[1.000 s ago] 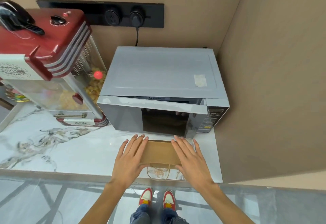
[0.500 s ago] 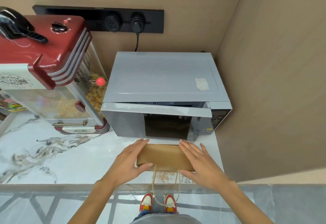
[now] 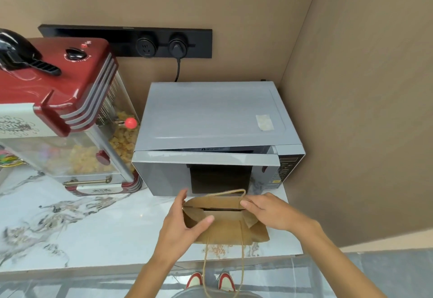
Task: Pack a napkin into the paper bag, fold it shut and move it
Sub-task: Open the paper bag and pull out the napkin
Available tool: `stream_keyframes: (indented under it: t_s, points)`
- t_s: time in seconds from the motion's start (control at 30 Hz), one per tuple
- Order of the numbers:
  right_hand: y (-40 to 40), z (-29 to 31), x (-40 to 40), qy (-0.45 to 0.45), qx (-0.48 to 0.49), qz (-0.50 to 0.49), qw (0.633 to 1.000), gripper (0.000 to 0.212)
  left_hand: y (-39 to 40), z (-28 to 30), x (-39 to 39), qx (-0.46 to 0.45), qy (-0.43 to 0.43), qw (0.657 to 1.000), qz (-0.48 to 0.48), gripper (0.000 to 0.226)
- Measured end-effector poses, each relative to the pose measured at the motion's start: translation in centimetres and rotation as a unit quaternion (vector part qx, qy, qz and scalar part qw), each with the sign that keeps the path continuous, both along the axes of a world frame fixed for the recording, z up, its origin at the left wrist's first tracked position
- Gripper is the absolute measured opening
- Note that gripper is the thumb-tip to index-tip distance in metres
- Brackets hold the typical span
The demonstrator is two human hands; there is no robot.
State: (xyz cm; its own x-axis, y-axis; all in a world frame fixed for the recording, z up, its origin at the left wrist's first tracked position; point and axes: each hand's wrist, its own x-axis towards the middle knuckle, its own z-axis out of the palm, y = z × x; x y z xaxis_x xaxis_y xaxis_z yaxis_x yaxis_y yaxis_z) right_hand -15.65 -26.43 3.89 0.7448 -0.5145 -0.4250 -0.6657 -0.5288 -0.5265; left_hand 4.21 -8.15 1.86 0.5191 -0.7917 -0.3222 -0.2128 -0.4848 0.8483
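Note:
A brown paper bag [image 3: 225,225] lies on the marble counter [image 3: 93,227] just in front of the microwave, its mouth slightly parted toward the microwave. One twine handle arcs up at the far rim; the other dangles over the counter's front edge. My left hand [image 3: 182,227] pinches the bag's left side, thumb on top. My right hand [image 3: 269,213] grips the right side at the mouth. No napkin shows; the bag's inside is dark.
A grey microwave [image 3: 210,119] with its door ajar stands right behind the bag. A red popcorn machine [image 3: 61,110] stands at the left. A tan wall [image 3: 363,110] closes the right side. The counter's front edge runs below my hands.
The bag was flat under my pressing palms. Now both hands have shifted to its sides, the mouth has parted and one twine handle has swung up toward the microwave.

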Motion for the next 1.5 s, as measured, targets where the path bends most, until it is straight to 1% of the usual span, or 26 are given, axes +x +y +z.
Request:
stream_keyframes:
  t_s: [0.07, 0.13, 0.2, 0.27, 0.37, 0.47, 0.53, 0.57, 0.63, 0.7, 0.73, 0.77, 0.8, 0.83, 0.87, 0.93, 0.97, 1.03, 1.1, 1.17, 1.2, 1.33, 1.43, 1.5]
  points:
    - [-0.2, 0.3, 0.4, 0.001, 0.007, -0.002, 1.0, 0.044, -0.3, 0.0, -0.2, 0.028, -0.014, 0.999, 0.018, 0.097]
    - [-0.3, 0.5, 0.7, 0.003, 0.011, -0.008, 1.0, 0.046, -0.8, 0.1, -0.2, 0.059, -0.024, 0.998, 0.025, 0.081]
    - [-0.6, 0.7, 0.8, 0.001, 0.012, -0.014, 1.0, 0.045, -1.2, 0.3, 0.1, 0.124, -0.05, 0.991, -0.002, 0.073]
    - [-0.7, 1.1, 0.7, -0.003, 0.0, -0.011, 1.0, 0.042, -1.6, 0.8, 0.4, 0.186, -0.089, 0.978, -0.038, 0.073]
    - [-0.2, 2.7, 0.9, -0.006, -0.005, -0.003, 1.0, 0.04, -2.3, 1.8, 1.0, 0.237, -0.111, 0.962, -0.078, 0.075]
    - [0.4, 4.9, 1.0, 0.014, -0.004, 0.0, 1.0, 0.025, -2.7, 2.5, 1.5, 0.252, -0.119, 0.954, -0.112, 0.07]
    - [0.8, 6.6, 0.6, 0.04, -0.032, -0.001, 0.999, 0.027, -2.8, 2.8, 1.8, 0.245, -0.115, 0.956, -0.117, 0.066]
    - [1.1, 7.5, 0.2, 0.051, -0.056, -0.006, 0.997, 0.029, -2.7, 2.8, 1.9, 0.237, -0.112, 0.958, -0.118, 0.065]
    - [2.3, 9.6, -0.5, 0.057, -0.124, -0.034, 0.99, 0.025, -2.6, 2.9, 2.0, 0.227, -0.11, 0.961, -0.115, 0.062]
    - [3.8, 11.5, -0.7, 0.039, -0.201, -0.057, 0.977, 0.02, -2.5, 3.0, 2.0, 0.219, -0.112, 0.963, -0.11, 0.061]
    - [4.5, 12.2, -0.5, 0.019, -0.206, -0.058, 0.977, 0.025, -2.4, 3.1, 2.0, 0.212, -0.113, 0.965, -0.107, 0.062]
    - [5.2, 12.7, 0.0, -0.006, -0.173, -0.051, 0.984, 0.031, -2.3, 3.1, 1.9, 0.205, -0.115, 0.966, -0.105, 0.062]
    - [5.8, 13.0, 0.6, -0.031, -0.112, -0.037, 0.993, 0.034, -2.2, 3.2, 1.9, 0.2, -0.117, 0.967, -0.105, 0.064]
    - [6.2, 12.9, 1.4, -0.041, -0.055, -0.017, 0.997, 0.036, -2.1, 3.3, 1.8, 0.196, -0.118, 0.968, -0.106, 0.065]
    - [6.5, 12.5, 2.2, -0.035, -0.024, 0.009, 0.999, 0.037, -2.0, 3.4, 1.8, 0.194, -0.117, 0.968, -0.108, 0.067]
    - [6.4, 10.6, 3.8, 0.0, 0.0, 0.048, 0.999, 0.033, -1.9, 3.6, 1.7, 0.194, -0.121, 0.966, -0.117, 0.072]
    - [6.2, 9.4, 4.4, 0.029, 0.012, 0.06, 0.998, 0.029, -1.8, 3.8, 1.6, 0.195, -0.124, 0.965, -0.122, 0.075]
    - [5.5, 7.0, 5.6, 0.101, 0.038, 0.076, 0.991, 0.029, -1.7, 3.9, 1.5, 0.195, -0.124, 0.965, -0.127, 0.081]
    - [4.8, 5.1, 6.7, 0.16, 0.044, 0.09, 0.982, 0.033, -1.7, 3.9, 1.5, 0.194, -0.115, 0.966, -0.123, 0.084]
    - [4.1, 3.9, 7.9, 0.201, 0.044, 0.107, 0.973, 0.036, -1.8, 4.0, 1.2, 0.2, -0.114, 0.967, -0.11, 0.082]
    - [3.9, 3.3, 8.4, 0.217, 0.045, 0.113, 0.969, 0.041, -1.9, 4.1, 1.1, 0.203, -0.122, 0.967, -0.1, 0.081]
    - [3.7, 1.9, 9.8, 0.288, 0.048, 0.132, 0.947, 0.087, -2.8, 4.3, -0.1, 0.22, -0.198, 0.953, -0.058, 0.076]
    - [3.8, 1.2, 10.2, 0.317, 0.048, 0.14, 0.937, 0.103, -3.9, 4.1, -0.8, 0.248, -0.259, 0.931, -0.07, 0.076]
    - [3.6, 0.6, 10.0, 0.319, 0.037, 0.132, 0.938, 0.107, -4.4, 3.9, -0.7, 0.273, -0.285, 0.914, -0.089, 0.079]
